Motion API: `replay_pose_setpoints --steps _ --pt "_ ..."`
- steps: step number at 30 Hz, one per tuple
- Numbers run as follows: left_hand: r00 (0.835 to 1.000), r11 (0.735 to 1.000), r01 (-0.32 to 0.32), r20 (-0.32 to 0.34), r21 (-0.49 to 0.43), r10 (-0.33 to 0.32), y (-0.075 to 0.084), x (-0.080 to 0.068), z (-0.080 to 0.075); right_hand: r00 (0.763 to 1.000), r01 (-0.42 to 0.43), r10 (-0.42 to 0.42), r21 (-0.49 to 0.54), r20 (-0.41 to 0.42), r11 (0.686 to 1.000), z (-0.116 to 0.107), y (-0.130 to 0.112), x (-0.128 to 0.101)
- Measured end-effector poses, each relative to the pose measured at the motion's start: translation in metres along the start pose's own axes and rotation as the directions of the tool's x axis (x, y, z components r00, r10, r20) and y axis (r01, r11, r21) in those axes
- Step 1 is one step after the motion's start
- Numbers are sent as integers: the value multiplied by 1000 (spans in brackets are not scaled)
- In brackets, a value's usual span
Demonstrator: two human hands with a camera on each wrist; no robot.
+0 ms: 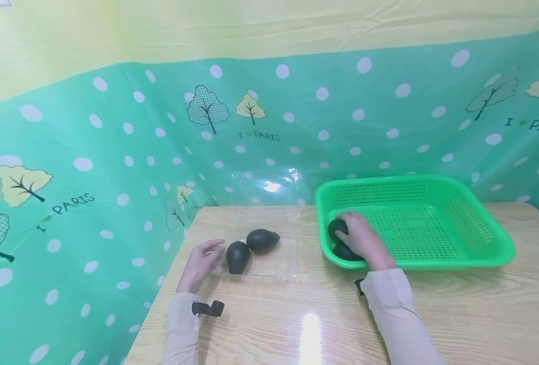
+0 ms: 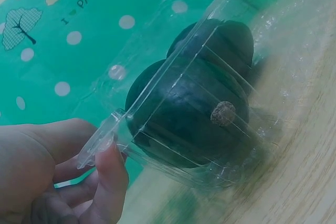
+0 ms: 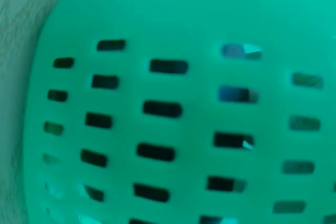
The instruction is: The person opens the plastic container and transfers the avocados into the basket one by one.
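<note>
- As the left hand (image 1: pixel 202 261) pinches a clear plastic box (image 1: pixel 271 262), left of centre,
- the right hand (image 1: pixel 362 235) grips a black oval avocado (image 1: pixel 336 229)
- in a green plastic basket (image 1: pixel 410 230), right.

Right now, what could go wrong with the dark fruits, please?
The thin clear container, its rim pinched by the left hand, might tip and roll its two dark fruits. In the green basket, the fruit gripped by the right hand could slip and knock the one beside it.
</note>
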State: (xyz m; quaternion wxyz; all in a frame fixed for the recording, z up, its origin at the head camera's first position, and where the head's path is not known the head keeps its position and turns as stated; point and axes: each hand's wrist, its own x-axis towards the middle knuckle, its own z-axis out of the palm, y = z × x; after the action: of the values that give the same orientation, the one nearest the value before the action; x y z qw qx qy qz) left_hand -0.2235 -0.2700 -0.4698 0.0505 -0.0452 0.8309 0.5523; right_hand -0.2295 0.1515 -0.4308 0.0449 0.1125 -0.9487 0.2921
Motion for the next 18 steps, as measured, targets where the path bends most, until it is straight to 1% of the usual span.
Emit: replay_pose_setpoints --steps 7,12,18 --pt "1000 1000 -4 -3 -5 4 1 0 1 1000 9 -9 7 -24 1000 -2 -5 0" --pt "1000 1000 -4 3 -9 4 0 0 0 1000 13 -12 18 -25 1000 -2 -11 1" --pt "1000 1000 -5 6 -14 5 0 -1 0 998 49 -49 12 -39 999 -1 -21 5"
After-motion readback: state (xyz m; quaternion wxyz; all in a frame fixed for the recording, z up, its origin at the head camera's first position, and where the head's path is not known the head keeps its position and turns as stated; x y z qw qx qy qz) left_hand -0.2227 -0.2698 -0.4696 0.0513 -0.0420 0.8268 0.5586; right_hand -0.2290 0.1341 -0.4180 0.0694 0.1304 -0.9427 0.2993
